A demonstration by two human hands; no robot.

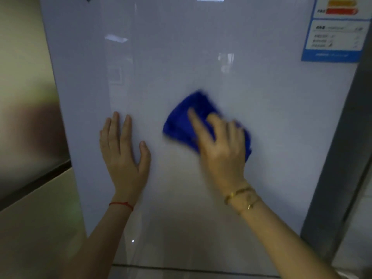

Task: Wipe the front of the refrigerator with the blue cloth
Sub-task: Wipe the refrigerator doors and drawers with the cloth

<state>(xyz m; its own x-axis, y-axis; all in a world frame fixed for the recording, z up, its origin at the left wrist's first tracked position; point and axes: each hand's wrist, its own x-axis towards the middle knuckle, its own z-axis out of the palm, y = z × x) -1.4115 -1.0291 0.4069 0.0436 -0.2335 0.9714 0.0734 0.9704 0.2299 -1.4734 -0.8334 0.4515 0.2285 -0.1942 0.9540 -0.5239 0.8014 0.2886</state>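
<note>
Beige wall surface (pixel 24 87) is filling the left edge of the frame, with a dark horizontal seam crossing it at mid-height, and it is running right up against the left edge of the glossy pale lavender refrigerator door (pixel 181 63). Toward the lower left of the door, the left hand (pixel 123 152) is lying flat and open against the panel, fingers together and pointing up, thumb spread to the right, gripping nothing; a thin red string bracelet (pixel 121 204) is circling its wrist. Bare door is showing between this hand and the folded deep blue cloth (pixel 182 122), which is sitting just right of the frame's centre, pressed onto the panel. The right hand (pixel 220 150) is covering the cloth's lower right part, fingers spread and bent over it, pinning it to the door; hand and cloth are blurring. Gold chain bracelets (pixel 240 196) are hanging at that wrist. Wide open panel is stretching above both hands and to the right of the cloth. In the upper right corner a blue-bordered white energy label (pixel 337 37) is sticking to the door, close beside its right edge, where a grey side strip (pixel 342 148) is slanting down the frame.
</note>
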